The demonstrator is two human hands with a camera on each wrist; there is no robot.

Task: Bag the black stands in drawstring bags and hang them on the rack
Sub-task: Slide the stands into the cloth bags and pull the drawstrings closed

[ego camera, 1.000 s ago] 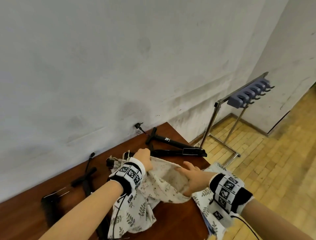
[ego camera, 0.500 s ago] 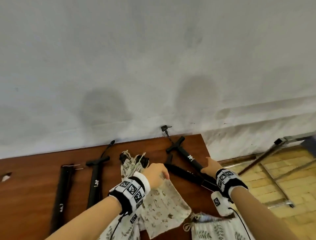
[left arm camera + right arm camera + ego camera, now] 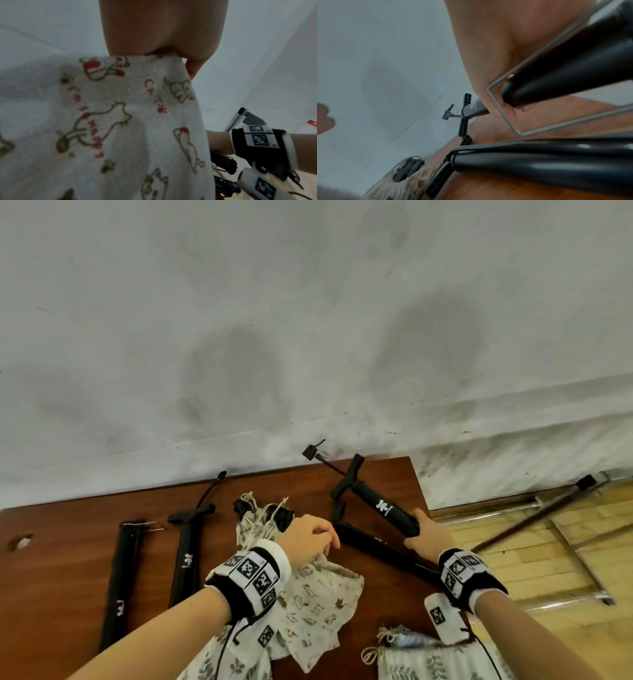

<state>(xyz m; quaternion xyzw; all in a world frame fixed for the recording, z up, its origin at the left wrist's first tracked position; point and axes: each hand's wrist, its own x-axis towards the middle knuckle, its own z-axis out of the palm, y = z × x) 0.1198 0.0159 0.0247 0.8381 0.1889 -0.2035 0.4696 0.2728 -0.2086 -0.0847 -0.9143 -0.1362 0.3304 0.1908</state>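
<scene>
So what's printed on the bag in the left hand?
Brown-outlined cats with red paw prints on cream drawstring bag; left wrist view.

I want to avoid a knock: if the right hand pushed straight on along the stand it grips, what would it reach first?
Probably the T-shaped end of that same stand, then the wall; the right hand meets nothing else, though depth is unclear.
</scene>
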